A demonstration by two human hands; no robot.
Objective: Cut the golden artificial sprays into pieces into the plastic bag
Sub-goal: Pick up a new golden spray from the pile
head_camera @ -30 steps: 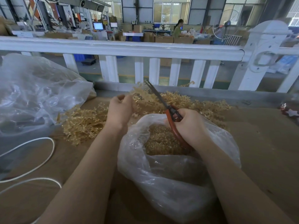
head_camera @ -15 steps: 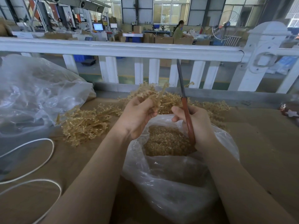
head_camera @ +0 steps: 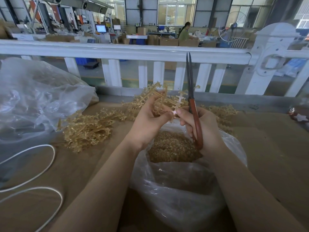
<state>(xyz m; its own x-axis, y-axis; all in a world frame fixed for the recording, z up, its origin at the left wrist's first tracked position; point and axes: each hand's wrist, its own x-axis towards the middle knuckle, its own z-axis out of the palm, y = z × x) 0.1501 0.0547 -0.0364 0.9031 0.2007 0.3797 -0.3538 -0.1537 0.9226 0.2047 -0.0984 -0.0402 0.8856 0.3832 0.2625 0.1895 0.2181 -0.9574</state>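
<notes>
- Head view looked down on a brown cardboard-covered desk (head_camera: 267, 148) set against a white railing (head_camera: 127, 51).
- A large crumpled clear plastic sheet (head_camera: 33, 101) lay on the desk's left side, with a loop of white cord (head_camera: 50, 158) near it.
- A clear plastic bag (head_camera: 184, 190) stood open on the desk below both hands, already holding a heap of small golden cut pieces (head_camera: 172, 148).
- A pile of uncut golden artificial sprays (head_camera: 87, 128) lay on the desk, left of and behind the bag.
- The left hand (head_camera: 150, 121) had its fingers curled round one golden spray (head_camera: 160, 99), holding it above the bag's mouth.
- The right hand (head_camera: 204, 129) gripped the red handles of long dark-bladed scissors (head_camera: 190, 91), blades pointing straight up and almost closed; its fingertips also pinched a pale branch (head_camera: 178, 104) of the same spray.
- A small red and white star ornament (head_camera: 299, 115) sat at the desk's far right edge.
</notes>
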